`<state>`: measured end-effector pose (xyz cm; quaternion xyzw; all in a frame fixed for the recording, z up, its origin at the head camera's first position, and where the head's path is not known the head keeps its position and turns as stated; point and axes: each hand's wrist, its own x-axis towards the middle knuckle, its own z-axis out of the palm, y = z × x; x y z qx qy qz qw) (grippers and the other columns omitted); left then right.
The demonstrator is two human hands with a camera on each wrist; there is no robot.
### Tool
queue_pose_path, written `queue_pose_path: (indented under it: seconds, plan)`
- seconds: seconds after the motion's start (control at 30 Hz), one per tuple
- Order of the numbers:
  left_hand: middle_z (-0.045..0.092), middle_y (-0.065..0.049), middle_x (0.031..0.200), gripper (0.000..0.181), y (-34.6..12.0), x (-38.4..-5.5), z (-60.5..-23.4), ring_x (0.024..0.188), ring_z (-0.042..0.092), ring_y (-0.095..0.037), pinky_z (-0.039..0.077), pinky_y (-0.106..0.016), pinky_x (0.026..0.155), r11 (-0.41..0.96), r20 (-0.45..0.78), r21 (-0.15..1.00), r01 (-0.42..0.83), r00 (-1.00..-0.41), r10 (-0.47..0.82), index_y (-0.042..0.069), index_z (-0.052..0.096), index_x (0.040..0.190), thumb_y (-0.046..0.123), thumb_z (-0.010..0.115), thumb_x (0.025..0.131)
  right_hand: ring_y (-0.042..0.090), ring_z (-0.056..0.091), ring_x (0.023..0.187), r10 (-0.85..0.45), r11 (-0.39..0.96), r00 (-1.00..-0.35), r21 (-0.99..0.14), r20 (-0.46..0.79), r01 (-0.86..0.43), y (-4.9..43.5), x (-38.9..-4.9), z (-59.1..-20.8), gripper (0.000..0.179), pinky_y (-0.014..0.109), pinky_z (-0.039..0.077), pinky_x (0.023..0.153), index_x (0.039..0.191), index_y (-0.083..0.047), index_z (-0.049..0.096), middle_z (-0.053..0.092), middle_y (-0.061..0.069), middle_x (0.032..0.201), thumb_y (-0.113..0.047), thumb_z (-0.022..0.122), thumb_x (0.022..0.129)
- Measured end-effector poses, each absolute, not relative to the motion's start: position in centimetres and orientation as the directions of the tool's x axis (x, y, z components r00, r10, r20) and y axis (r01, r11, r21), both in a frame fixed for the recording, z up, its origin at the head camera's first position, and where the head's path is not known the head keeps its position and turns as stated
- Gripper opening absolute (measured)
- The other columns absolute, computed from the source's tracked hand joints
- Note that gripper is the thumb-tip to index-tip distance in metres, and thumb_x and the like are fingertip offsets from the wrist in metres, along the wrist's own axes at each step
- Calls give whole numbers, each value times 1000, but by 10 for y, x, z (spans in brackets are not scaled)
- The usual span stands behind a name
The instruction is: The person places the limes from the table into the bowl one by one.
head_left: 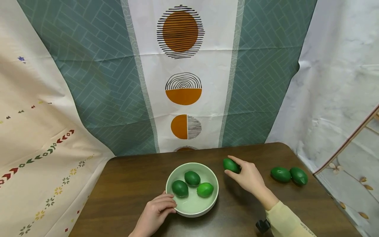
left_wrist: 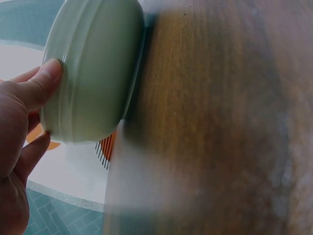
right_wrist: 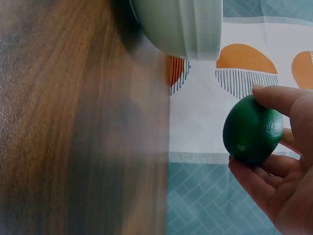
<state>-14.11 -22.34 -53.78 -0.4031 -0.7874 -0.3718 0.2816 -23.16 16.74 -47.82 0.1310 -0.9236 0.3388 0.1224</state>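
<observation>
A pale green bowl (head_left: 191,210) stands on the table, holding two dark green limes (head_left: 180,188) and one brighter green lime (head_left: 205,190). At its left front edge my left hand (head_left: 158,210) grips the rim; the left wrist view shows the thumb (left_wrist: 51,73) against the outer wall. To the right of the bowl, my right hand (head_left: 250,177) pinches a dark green lime (right_wrist: 252,129) between thumb and fingers, raised above the tabletop. Two more dark green limes, a left one (head_left: 280,174) and a right one (head_left: 299,176), lie side by side farther right.
The brown wooden table (head_left: 124,184) reaches back to a patterned cloth (head_left: 183,65) hanging behind it. Light cloths hang at the left (head_left: 44,131) and right (head_left: 334,98). A small black object (head_left: 263,225) sits at the right wrist, by the yellow sleeve (head_left: 285,219).
</observation>
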Motion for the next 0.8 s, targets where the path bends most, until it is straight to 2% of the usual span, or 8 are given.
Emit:
queue_pose_path:
  seconds: [0.47, 0.8]
  plan:
    - [77, 5, 101, 29, -223, -141, -538, 102, 75, -32, 45, -34, 121, 401, 733, 374, 836, -532, 424, 10, 80, 97, -6, 91, 76, 13, 68, 89, -209, 704, -923, -605, 323, -371, 157, -221, -468, 64, 32, 58, 71, 149, -22, 65, 76, 7, 121, -38, 88, 91]
    - [77, 5, 100, 28, -224, -140, -537, 103, 75, -31, 44, -32, 121, 407, 730, 375, 833, -536, 424, 9, 80, 97, -6, 91, 76, 10, 66, 87, -243, 676, -918, -624, 314, -393, 149, -215, -462, 64, 29, 57, 70, 149, -23, 65, 76, 4, 122, -39, 88, 92]
